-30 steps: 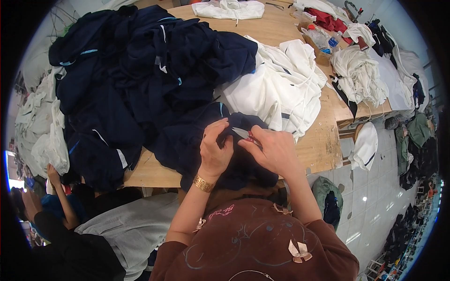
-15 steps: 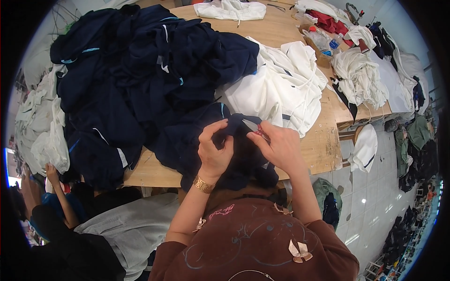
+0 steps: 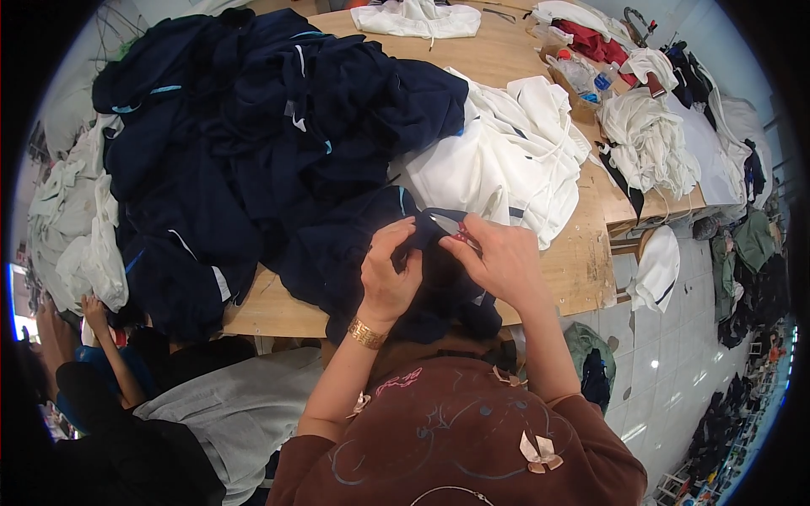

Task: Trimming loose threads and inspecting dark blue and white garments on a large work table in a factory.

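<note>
Across the wooden table (image 3: 582,270), navy cloth (image 3: 325,253) looks soft, best pinched by a fold, the left hand's (image 3: 388,274) hold unclear, the right hand (image 3: 504,257) gripping red-handled snips (image 3: 445,223).

A clothes heap (image 3: 228,126) covers the left of the table (image 3: 582,274); a white-goods-free gap is nowhere between it and the right heap (image 3: 515,164), which touches it. Before both, at the near edge, a garment (image 3: 337,244) lies under the left hand (image 3: 390,268) and right hand (image 3: 504,260). The scissors (image 3: 445,223) sit in the right hand, tips toward the left. A top (image 3: 418,20) lies behind the heaps. Far right, a box (image 3: 584,110) holds a bottle (image 3: 603,82); a bundle (image 3: 650,139) lies nearer.
</note>
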